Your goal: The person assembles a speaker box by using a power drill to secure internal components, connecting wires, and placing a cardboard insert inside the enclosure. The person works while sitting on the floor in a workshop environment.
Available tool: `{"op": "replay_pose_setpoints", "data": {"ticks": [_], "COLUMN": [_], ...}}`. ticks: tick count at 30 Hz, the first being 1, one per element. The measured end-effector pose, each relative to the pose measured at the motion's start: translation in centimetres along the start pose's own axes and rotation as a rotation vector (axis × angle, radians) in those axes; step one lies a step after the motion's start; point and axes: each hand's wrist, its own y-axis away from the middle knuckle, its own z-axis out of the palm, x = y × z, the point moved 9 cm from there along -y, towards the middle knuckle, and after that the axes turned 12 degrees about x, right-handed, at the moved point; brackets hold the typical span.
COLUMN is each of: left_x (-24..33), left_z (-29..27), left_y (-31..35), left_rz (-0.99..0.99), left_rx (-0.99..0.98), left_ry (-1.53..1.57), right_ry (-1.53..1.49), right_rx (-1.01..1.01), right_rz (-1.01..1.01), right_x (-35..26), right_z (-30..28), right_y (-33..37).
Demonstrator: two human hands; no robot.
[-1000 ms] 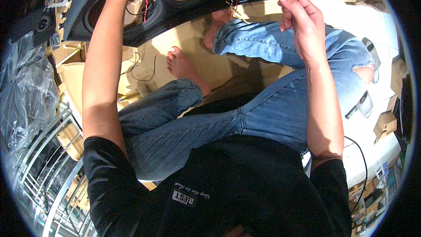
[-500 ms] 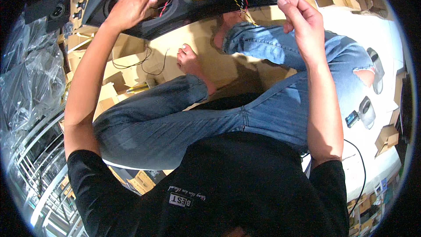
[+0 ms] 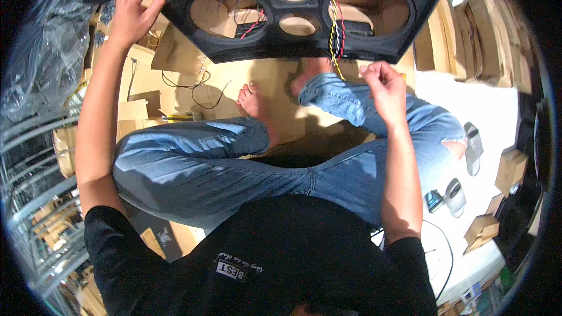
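Note:
A black speaker cabinet (image 3: 269, 48) with two large round holes and two smaller ones between them lies beyond my feet. Yellow, black-and-white and red twisted wires (image 3: 333, 41) hang out over its front edge from the right large hole; a red wire (image 3: 253, 26) shows inside the left one. My left hand (image 3: 140, 7) is at the cabinet's left end, fingers stretched out and apart, fingertips close to its upper corner; contact is unclear. Below the cabinet's right end, my right hand (image 3: 386, 89) has its thumb and fingers pinched. Whatever they hold, if anything, is too small to make out.
Cardboard (image 3: 269, 76) covers the floor under my bare feet, with a thin black cable (image 3: 202, 86) at left. Folded cartons (image 3: 451, 35) stand at right, near grey sandals (image 3: 472, 149) and a phone (image 3: 434, 201). Clear plastic wrap (image 3: 52, 41) and metal racks (image 3: 41, 169) line the left.
My left hand has come out of the cabinet's left large hole to its left end. The cabinet sits lower and farther right in view, showing more holes. My right hand stays pinched, now lower.

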Motion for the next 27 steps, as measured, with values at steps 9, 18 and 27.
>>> {"op": "replay_pose_setpoints", "data": {"ticks": [9,18,27], "left_x": [-5.1,-7.0,-5.3], "left_z": [1.5,1.1,1.7], "left_y": [3.7,6.9,7.8], "left_rz": [-0.12,-0.183,-0.209], "left_rx": [-0.092,-0.136,-0.136], "left_ry": [0.012,-0.001,-0.065], "right_ry": [0.382,0.433,0.176], "right_rx": [-0.138,-0.262,-0.307], "right_rz": [-0.184,-0.297,-0.393], "right_x": [-1.5,-1.7,-13.5], "right_z": [2.0,5.6,7.7], "right_y": [2.1,4.3,-0.8]}}
